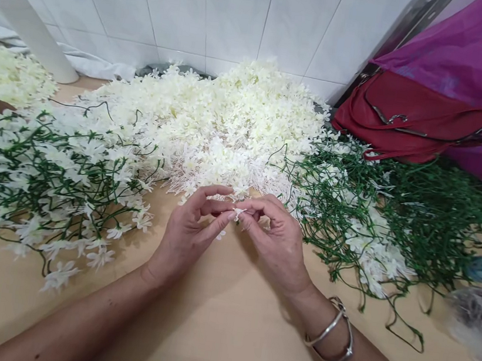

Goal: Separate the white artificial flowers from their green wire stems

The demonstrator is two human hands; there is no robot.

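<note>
A small white artificial flower [239, 211] is pinched between the fingertips of both hands, above the middle of the table. My left hand [192, 230] closes thumb and fingers on its left side. From the right, my right hand [279, 245] grips it in the same way; a silver bangle circles that wrist. Just beyond the fingers lies a large heap of loose cream and white flower heads [250, 110]. To the left, white flowers on green stems [68, 175] are piled up. Green stems [432, 211] lie at the right, mixed with some white petals [382, 252].
A red handbag [413, 117] and a purple plastic bag [481, 70] stand at the back right. A white roll [33, 35] leans at the back left, near another cream flower heap [10, 76]. A clear plastic bag [478, 318] lies on the table [213, 325] at right.
</note>
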